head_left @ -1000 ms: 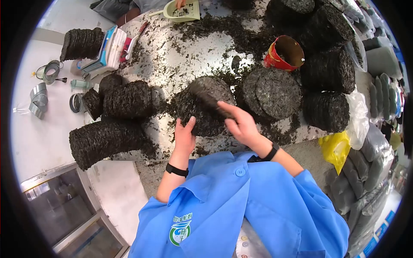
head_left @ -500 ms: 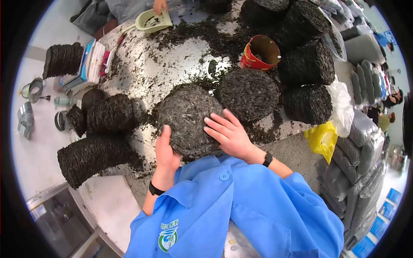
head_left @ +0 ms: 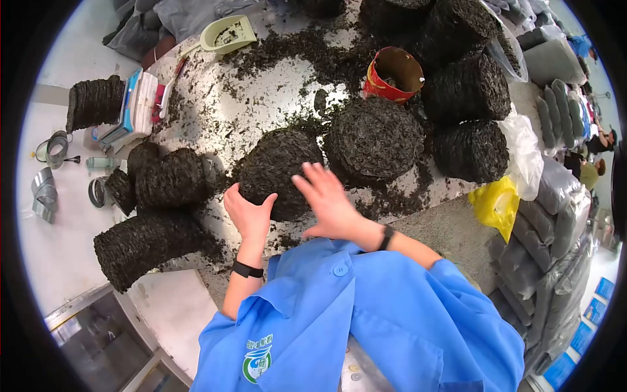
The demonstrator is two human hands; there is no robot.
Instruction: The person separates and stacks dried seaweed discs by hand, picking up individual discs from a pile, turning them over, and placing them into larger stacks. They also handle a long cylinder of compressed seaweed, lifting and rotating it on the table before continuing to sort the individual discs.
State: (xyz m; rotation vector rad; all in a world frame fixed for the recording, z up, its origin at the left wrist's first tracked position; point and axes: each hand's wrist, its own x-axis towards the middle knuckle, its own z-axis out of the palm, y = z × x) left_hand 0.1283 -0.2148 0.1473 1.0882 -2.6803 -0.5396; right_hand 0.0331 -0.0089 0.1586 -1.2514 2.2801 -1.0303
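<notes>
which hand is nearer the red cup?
Right. The right hand lies on the near dark disc stack, on the side toward the red cup; the left hand grips that stack's far-left edge, farther from the cup.

- Shiny metal table (head_left: 261, 111), strewn all over with dark loose flakes (head_left: 307, 49).
- Near the middle, a round dark disc stack (head_left: 277, 171); just beside it at 2 o'clock, a second stack (head_left: 375, 136).
- At 1 o'clock, a red can (head_left: 392, 75), open end up.
- At 3 o'clock, more tall stacks (head_left: 470, 150), packed close together.
- At 9 o'clock, a cluster of stacks (head_left: 166, 176); at 8 o'clock, one long stack (head_left: 147, 242) lying on its side.
- At 11 o'clock, a pale scoop (head_left: 225, 34), flakes inside.
- At 10 o'clock, a scale (head_left: 130, 108) at the edge.
</notes>
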